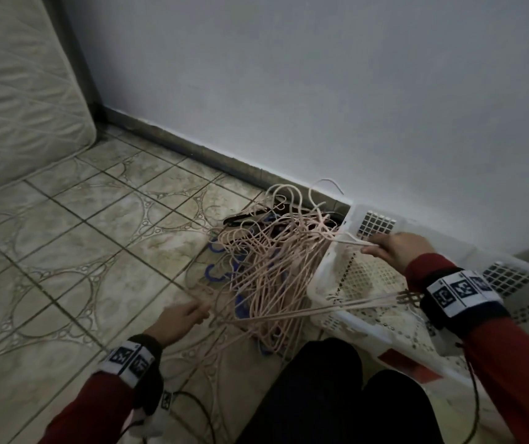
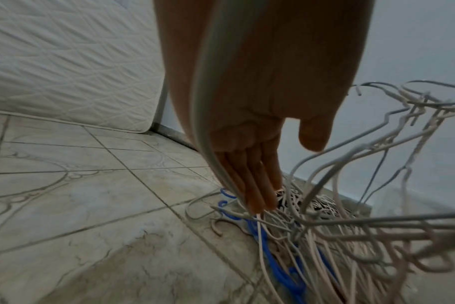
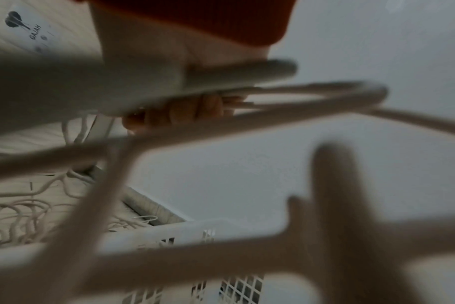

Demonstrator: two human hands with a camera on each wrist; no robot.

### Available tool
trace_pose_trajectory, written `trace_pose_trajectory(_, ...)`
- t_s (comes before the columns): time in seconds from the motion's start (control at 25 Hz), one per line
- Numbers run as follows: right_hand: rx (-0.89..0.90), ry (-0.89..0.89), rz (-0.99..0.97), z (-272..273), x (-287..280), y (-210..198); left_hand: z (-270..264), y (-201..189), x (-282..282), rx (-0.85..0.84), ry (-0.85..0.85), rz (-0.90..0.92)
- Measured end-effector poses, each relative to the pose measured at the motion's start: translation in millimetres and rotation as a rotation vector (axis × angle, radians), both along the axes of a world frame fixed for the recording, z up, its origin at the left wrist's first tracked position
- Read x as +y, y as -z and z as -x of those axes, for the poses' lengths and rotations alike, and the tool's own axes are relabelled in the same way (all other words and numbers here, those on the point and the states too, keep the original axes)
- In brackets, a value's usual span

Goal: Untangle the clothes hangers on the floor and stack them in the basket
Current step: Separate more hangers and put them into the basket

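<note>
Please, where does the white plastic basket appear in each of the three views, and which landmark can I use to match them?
Head: the white basket lies at lower right, beside the hanger pile.
Left wrist: not in it.
Right wrist: its lattice rim runs along the bottom centre, partly behind blurred hangers.
Shared landmark: the quilted mattress, at upper left in all three.

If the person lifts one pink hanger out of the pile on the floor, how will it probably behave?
The pink hangers are thin and probably light, likely bending a little. Their hooks interlock in the pile, so one pulled by the right hand will probably drag neighbours, including the blue hangers underneath. The left hand may need to restrain the rest beside the basket.
</note>
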State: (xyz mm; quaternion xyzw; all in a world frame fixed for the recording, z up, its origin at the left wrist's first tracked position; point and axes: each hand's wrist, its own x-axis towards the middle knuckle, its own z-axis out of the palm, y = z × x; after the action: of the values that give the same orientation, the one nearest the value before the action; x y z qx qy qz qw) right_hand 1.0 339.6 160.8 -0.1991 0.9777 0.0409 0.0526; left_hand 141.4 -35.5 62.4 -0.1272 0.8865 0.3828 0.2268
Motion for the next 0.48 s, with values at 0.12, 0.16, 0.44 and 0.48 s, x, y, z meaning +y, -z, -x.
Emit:
trace_pose_trajectory(0.12,-0.037,0.063,-0.028,-9.6,8.7,6.8,-3.7,7.4,14.1,0.052,0.067,0.087)
trace_pose_trajectory(0.16,-0.043,0.084,-0.026,-12.4,10.7,8.1,-5.9,5.8,19.4,0.075,0.07,0.067)
trace_pose_trajectory(0.44,-0.092,0.101,-0.032,-22.2,14.1,17.6,-6.8,-1.3,20.7,0.312,0.021,0.135)
trace_pose_trajectory(0.48,-0.095,0.1,-0.023,-24.7,14.4,18.9,-2.9,-4.5,20.5,0.337,0.016,0.127)
